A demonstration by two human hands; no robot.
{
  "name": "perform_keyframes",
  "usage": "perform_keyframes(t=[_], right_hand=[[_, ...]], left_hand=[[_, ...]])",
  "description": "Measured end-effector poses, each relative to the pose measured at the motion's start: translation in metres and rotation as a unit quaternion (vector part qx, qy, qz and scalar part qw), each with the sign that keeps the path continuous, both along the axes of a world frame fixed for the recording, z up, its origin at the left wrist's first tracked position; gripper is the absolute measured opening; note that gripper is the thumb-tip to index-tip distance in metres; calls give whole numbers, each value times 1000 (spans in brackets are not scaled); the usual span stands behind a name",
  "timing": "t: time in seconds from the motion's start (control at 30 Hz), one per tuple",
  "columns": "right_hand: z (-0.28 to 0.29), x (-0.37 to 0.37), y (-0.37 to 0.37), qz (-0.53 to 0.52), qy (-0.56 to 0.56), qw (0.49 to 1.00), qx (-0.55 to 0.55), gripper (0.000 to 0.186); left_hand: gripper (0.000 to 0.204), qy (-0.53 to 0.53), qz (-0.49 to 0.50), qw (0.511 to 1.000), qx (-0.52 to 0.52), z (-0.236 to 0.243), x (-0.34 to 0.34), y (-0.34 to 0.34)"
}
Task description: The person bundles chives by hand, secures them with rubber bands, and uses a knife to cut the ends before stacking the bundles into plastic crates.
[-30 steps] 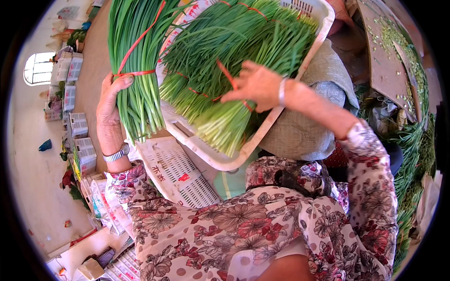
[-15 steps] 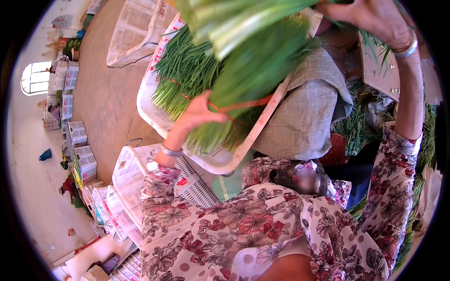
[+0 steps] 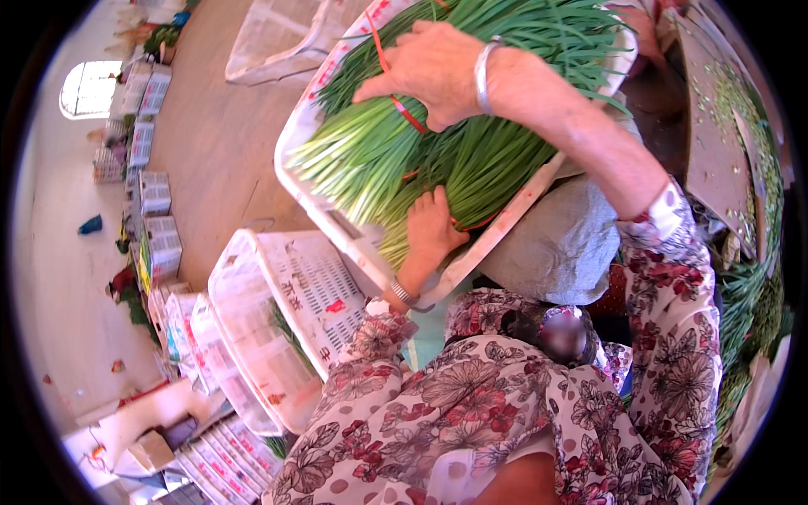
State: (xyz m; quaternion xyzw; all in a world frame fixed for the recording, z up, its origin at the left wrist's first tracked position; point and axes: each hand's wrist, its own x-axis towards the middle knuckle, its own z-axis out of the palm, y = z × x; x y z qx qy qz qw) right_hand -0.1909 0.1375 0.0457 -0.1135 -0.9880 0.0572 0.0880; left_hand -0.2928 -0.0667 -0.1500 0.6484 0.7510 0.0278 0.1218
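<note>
A white plastic crate [image 3: 287, 172] holds several bundles of long green chives with pale stem ends. Across the upper bundle of chives [image 3: 345, 156], beside its red tie [image 3: 410, 115], my right hand [image 3: 438, 71] is closed with the fingers curled over the stems. Lower in the crate, my left hand [image 3: 431, 223] grips a second bundle of chives [image 3: 497, 168] near its tie, the fingers bent against the stems. Parts of both bundles are hidden under my hands and right forearm.
Empty-looking white crates stand at the left [image 3: 295, 278] and far side [image 3: 278, 38]. A grey sack [image 3: 555, 244] lies against the crate's right side. Farther right are a board [image 3: 715, 143] with green scraps and loose greens [image 3: 741, 311]. Stacked crates [image 3: 156, 194] line the wall.
The bundle my right hand held raised above the crate now lies in it. My right hand has come down and left onto that bundle; my left hand has shifted right and nearer.
</note>
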Motion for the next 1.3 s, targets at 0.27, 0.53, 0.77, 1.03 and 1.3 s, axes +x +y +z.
perform_keyframes(t=[0.27, 0.53, 0.77, 1.03, 1.3], right_hand=[[-68, -57, -45, 50, -120, 990, -46, 72], [-166, -74, -63, 61, -163, 977, -122, 78], [-165, -60, -53, 47, -121, 987, -93, 83], [-131, -12, -97, 45, -84, 992, -80, 59], [-178, -14, -112, 117, -171, 976, -62, 96]], left_hand=[[98, 31, 32, 999, -7, 13, 13, -16], [88, -95, -4, 993, 68, 25, 4, -35], [68, -167, 10, 981, 97, 100, -69, -20], [89, -130, -5, 989, -69, 47, -113, 22], [80, -29, -44, 998, -42, 63, -131, 52]])
